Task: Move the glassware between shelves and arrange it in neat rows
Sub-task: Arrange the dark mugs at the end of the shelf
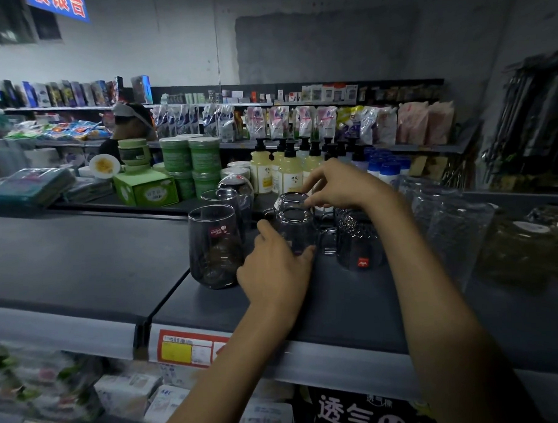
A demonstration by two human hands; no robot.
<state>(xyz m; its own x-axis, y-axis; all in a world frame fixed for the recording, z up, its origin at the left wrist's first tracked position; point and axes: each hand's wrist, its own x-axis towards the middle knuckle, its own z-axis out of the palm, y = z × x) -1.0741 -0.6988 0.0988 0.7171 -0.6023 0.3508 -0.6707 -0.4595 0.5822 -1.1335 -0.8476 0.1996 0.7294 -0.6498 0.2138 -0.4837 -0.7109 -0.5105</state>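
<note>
Seemingly, right hand [340,185] pinches mug [295,225] rim above left hand [273,270] grip.

Smooth, glossy clear glass mug [295,223] in the left hand [273,268]. Left of that hand, a shiny smoke-tinted glass tumbler [214,245]. Right of it, a dimpled glass mug [357,237]. Beneath, a matt dark shelf [83,256].

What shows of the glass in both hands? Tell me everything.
The glass is clear and smooth, with a rounded body and a wide rim. It is upright, on or just above the dark shelf, between a smoky tumbler and a dimpled glass. The left hand grips its lower body; the right hand pinches its rim. Whether the handle beside it is its own, I cannot tell.
</note>
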